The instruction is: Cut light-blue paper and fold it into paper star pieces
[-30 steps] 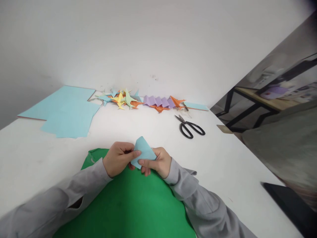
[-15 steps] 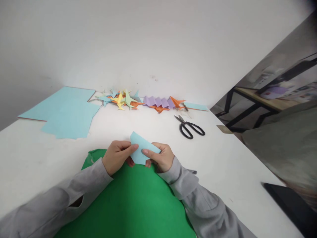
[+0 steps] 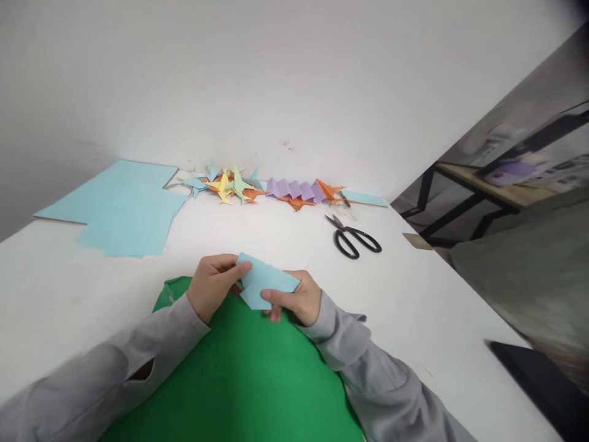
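Observation:
A folded piece of light blue paper (image 3: 263, 277) is held up between both hands, over the green cloth (image 3: 248, 368) at the table's front edge. My left hand (image 3: 214, 283) pinches its upper left corner, thumb in front and fingers behind. Lower down and to the right, my right hand (image 3: 298, 296) grips the paper with the thumb across its front; some fingertips show below the bottom edge. The backs of the folds are hidden from me.
Black-handled scissors (image 3: 352, 236) lie partly spread at right. Light blue sheets (image 3: 129, 209) are stacked at left. Along the wall sit several folded paper figures (image 3: 230, 184) and a purple pleated strip (image 3: 294, 189). A dark flat object (image 3: 538, 380) rests at the right edge.
The paper has tilted and dropped slightly, its left corner now lower. My left hand has shifted a little left and up the paper; my right hand has lowered slightly, keeping its grip.

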The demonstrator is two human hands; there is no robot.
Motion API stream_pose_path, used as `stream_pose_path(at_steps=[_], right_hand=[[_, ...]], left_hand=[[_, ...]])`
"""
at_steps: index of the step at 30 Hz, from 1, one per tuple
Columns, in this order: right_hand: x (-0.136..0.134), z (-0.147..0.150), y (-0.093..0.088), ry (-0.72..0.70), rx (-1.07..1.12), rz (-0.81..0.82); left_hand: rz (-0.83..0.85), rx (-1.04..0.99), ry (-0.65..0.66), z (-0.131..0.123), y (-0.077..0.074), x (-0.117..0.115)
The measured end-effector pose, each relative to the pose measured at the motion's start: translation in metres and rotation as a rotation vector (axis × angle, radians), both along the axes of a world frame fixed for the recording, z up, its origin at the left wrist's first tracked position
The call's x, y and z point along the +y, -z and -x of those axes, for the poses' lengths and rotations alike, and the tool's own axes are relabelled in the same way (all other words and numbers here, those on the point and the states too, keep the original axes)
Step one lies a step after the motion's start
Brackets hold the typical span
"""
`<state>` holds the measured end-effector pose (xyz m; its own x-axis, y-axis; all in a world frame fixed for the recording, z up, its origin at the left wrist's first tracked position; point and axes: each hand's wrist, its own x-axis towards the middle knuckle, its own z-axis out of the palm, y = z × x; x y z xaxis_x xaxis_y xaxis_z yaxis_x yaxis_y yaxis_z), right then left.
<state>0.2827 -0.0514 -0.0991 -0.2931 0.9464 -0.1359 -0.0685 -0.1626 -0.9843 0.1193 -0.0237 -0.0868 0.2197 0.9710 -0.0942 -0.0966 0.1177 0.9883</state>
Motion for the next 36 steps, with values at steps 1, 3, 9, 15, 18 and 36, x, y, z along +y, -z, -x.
stream_pose_path(at_steps=[1,3,9,15,18,36], right_hand=[[-0.0001,-0.0006,-0.0003,-0.015,-0.013,-0.007],[-0.0004,-0.0014,-0.0003,-0.025,-0.033,-0.015],[-0.0018,-0.0002,0.0003,-0.024,-0.05,-0.005],[0.0019,0.0007,0.0037,0.061,0.001,-0.002],[0.004,0.0001,0.0072,0.123,0.033,0.008],[0.0052,0.0019,0.0076,0.131,0.034,-0.053]], left_hand=[[-0.005,0.003,-0.006,0.0008,-0.0003,0.0004],[0.0,-0.006,-0.006,0.0027,-0.0006,0.001],[0.047,-0.093,-0.043,0.0044,0.0003,0.0031],[0.123,-0.154,0.064,0.0028,-0.0004,0.0043],[0.142,-0.051,0.233,0.0017,-0.0006,0.001],[0.044,0.058,0.211,-0.0009,-0.0037,-0.0045]])
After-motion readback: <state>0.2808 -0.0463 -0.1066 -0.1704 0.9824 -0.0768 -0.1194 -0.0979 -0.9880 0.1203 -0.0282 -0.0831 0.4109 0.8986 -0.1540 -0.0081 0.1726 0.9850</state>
